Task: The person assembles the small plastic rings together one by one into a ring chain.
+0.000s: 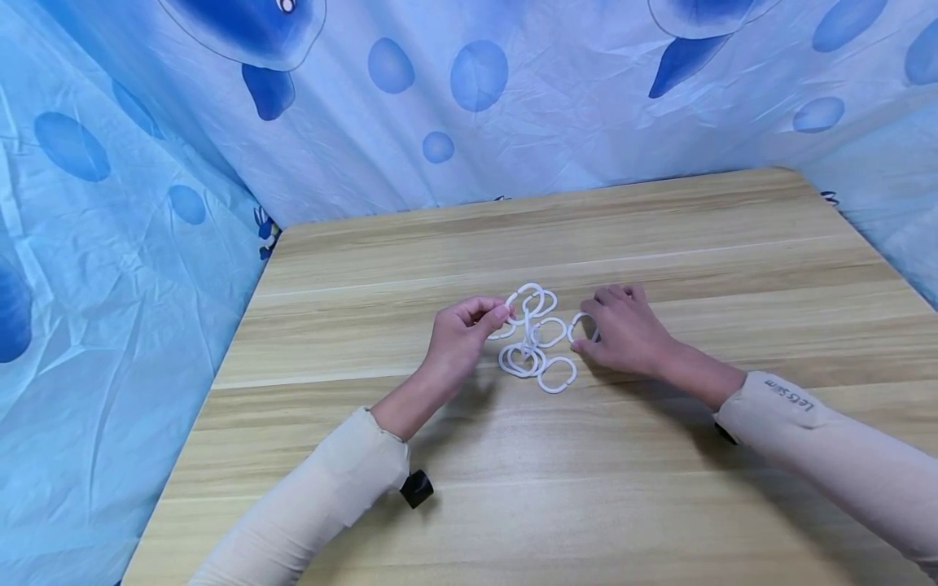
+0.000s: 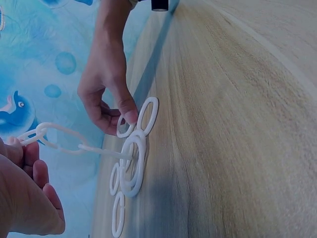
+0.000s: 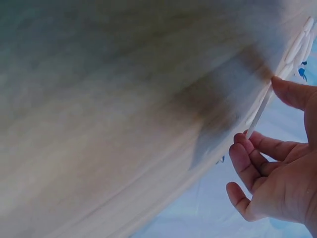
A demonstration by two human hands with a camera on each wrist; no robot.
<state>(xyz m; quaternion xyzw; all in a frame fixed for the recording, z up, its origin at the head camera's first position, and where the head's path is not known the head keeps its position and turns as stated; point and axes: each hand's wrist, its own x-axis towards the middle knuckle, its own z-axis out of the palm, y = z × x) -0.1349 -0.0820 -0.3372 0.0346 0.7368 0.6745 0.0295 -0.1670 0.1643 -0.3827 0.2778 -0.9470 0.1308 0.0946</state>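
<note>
My left hand [image 1: 463,332] pinches a white plastic ring link [image 2: 30,135] between thumb and fingers. From it a short chain of joined links [image 2: 62,128] slopes down to overlapping white rings [image 2: 141,171] on the table. On the other side of the pile, my right hand [image 1: 626,330] holds a single ring [image 3: 260,114] by its edges, thumb on one side and fingertips on the other, close over the tabletop. Between the hands lies another ring [image 1: 566,331], and a further ring [image 1: 554,391] lies at the near side of the pile.
The wood-grain table [image 1: 352,325] stretches out around the hands. Behind it and at its sides hangs a blue curtain [image 1: 322,138] printed with whales and bubbles. A small black device [image 1: 417,488] sits at the left sleeve's cuff.
</note>
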